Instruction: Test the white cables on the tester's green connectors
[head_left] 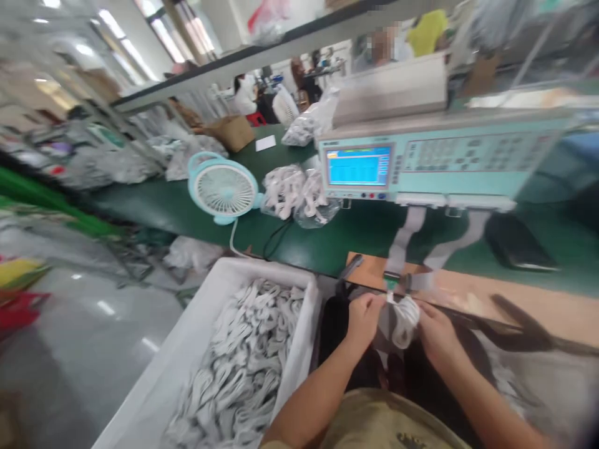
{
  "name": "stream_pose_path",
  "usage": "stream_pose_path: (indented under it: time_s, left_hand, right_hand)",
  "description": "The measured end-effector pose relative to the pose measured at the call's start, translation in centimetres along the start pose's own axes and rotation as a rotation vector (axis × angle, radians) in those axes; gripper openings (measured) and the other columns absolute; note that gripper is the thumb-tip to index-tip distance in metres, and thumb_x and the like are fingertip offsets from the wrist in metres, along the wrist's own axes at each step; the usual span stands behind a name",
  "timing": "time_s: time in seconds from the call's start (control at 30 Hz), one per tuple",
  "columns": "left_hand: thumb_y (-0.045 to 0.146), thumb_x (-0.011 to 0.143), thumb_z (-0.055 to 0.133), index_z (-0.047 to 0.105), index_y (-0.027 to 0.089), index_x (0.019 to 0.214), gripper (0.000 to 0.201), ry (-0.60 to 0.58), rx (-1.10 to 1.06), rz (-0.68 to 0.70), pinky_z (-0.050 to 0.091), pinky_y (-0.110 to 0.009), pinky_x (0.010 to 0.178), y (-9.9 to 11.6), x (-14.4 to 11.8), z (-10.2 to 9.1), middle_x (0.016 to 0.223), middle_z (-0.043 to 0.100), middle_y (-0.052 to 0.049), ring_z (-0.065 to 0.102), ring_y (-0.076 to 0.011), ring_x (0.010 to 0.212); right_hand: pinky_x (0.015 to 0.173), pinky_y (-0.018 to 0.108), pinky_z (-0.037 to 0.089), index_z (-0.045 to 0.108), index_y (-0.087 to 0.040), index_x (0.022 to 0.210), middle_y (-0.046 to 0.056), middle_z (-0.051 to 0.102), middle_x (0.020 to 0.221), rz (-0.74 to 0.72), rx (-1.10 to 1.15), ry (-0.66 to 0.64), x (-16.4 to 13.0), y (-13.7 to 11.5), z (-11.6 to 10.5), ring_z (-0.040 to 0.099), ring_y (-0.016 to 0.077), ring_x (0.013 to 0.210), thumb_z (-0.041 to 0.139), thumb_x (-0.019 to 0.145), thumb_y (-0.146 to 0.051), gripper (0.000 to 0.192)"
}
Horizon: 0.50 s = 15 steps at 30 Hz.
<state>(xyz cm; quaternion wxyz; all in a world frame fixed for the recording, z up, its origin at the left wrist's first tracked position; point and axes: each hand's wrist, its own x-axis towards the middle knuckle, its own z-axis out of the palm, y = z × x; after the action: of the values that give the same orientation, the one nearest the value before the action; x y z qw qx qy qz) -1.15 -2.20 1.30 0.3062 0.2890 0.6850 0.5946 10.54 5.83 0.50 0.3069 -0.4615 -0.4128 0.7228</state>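
Both forearms are bare, no sleeves showing, no gloves, no watch or rings that I can make out on the left hand point(362, 318) or right hand point(435, 330). Khaki-olive garment point(374, 424) with a small dark print.

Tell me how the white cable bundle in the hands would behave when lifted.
The white cable bundle, held between the left hand and right hand, is probably floppy: its loops droop below the fingers. It seems light, since fingertips alone hold it. Being coiled, it likely won't roll.
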Motion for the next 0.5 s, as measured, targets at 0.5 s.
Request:
stream_pose_path:
  time_s: [0.5]
  left_hand:
    - [0.027,0.078,0.058,0.055,0.01,0.093,0.023,0.721,0.308,-0.201,0.039,-0.038,0.086,-10.0,0.2,-26.4,0.103,0.057,-0.009,0.051,-0.0258,0.103]
  right_hand:
    - [0.065,0.035,0.052,0.07,-0.022,0.066,0.014,0.069,0.092,0.103,-0.1,0.032,0.2,-0.7,-0.3,0.063,0.0309,0.083,0.077,0.042,-0.033,0.028]
